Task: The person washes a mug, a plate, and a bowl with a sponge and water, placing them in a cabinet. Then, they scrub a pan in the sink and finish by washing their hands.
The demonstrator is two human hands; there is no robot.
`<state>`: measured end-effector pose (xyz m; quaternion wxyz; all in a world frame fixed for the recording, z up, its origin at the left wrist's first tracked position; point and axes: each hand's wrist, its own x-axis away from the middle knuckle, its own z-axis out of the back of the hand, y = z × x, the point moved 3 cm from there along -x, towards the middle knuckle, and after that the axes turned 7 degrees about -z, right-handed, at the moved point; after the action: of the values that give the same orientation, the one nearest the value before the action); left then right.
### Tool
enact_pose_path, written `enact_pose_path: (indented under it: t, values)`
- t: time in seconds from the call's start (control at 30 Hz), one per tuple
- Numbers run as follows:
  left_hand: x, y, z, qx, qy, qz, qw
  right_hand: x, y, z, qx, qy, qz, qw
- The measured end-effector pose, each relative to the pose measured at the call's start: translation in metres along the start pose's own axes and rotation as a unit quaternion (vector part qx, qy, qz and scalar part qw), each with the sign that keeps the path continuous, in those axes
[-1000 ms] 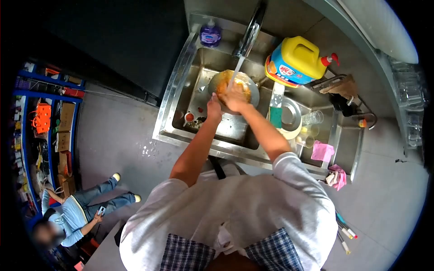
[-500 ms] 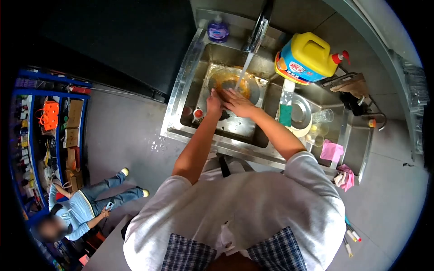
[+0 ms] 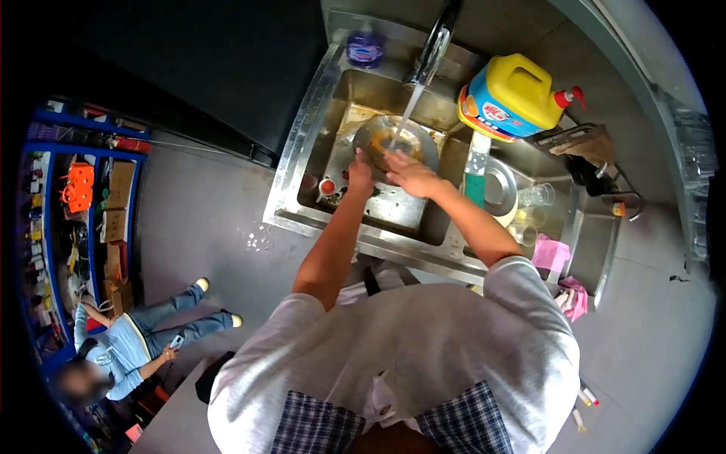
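Under the running tap [image 3: 432, 57], a round metal bowl [image 3: 423, 144] with orange-brown residue sits tilted in the left sink basin [image 3: 435, 219]. My left hand [image 3: 361, 175] grips its near left rim, the thumb on the inside and the other fingers mostly hidden. Over the near side of the bowl lies my right hand [image 3: 412, 177], fingers stretched out and fingertips close to where the water lands. A small cup with red contents [image 3: 327, 187] stands left of my left hand, and dark scraps lie on the basin floor nearby.
Purple soap [image 3: 364, 50] stands at the back left corner. To the right are a large yellow detergent jug [image 3: 516, 94], a green sponge [image 3: 474, 188], a metal bowl [image 3: 499, 189], clear cups [image 3: 537, 195] and pink cloths [image 3: 552, 253]. A person [image 3: 125, 356] holding a phone is by blue shelves.
My right hand has drawn back from the bowl's middle towards its near right side. More bare metal and less orange residue show inside the bowl. The left hand keeps its place at the rim.
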<state>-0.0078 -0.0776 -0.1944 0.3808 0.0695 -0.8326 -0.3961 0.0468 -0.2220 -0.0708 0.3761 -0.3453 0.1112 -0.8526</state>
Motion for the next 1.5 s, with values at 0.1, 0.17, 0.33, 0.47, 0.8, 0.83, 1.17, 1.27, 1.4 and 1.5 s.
enact_pose_path:
  t: [0.1, 0.17, 0.33, 0.47, 0.8, 0.83, 1.17, 1.27, 1.4, 1.5]
  values:
    - [0.043, 0.037, -0.031, -0.086, 0.003, -0.037, 0.996, -0.024, 0.032, 0.013, 0.057, 0.065, -0.108, 0.990]
    - [0.031, 0.041, -0.034, -0.138, 0.009, -0.061, 0.988, -0.050, 0.021, -0.003, 0.013, 0.126, -0.058, 0.990]
    - [0.007, 0.045, -0.010, -0.071, 0.015, -0.048, 0.996, -0.013, -0.005, -0.015, -0.025, 0.065, 0.030, 0.997]
    - [0.032, 0.064, -0.025, -0.051, 0.029, -0.056, 0.997, -0.011, 0.026, -0.010, 0.007, 0.114, -0.058, 0.992]
    - [0.017, 0.047, -0.020, -0.028, -0.047, -0.099, 0.994, 0.027, 0.027, -0.002, -0.018, 0.301, -0.042, 0.952]
    - [0.019, 0.046, -0.020, -0.028, -0.043, -0.076, 0.996, 0.030, 0.028, 0.004, -0.031, 0.328, -0.057, 0.943]
    - [0.032, 0.017, -0.003, -0.030, 0.035, 0.062, 0.997, -0.010, 0.092, 0.004, -0.502, 0.294, -0.205, 0.787]
    - [0.023, 0.024, -0.001, -0.034, 0.002, 0.051, 0.998, -0.026, 0.109, 0.014, -0.424, 0.351, -0.187, 0.814]
    - [0.034, 0.032, 0.000, -0.027, 0.018, 0.050, 0.998, -0.038, 0.098, 0.065, -0.293, 0.421, -0.169, 0.841]
    - [0.019, 0.013, 0.022, -0.110, -0.047, -0.072, 0.990, -0.065, 0.074, 0.126, -0.161, 0.371, -0.149, 0.902]
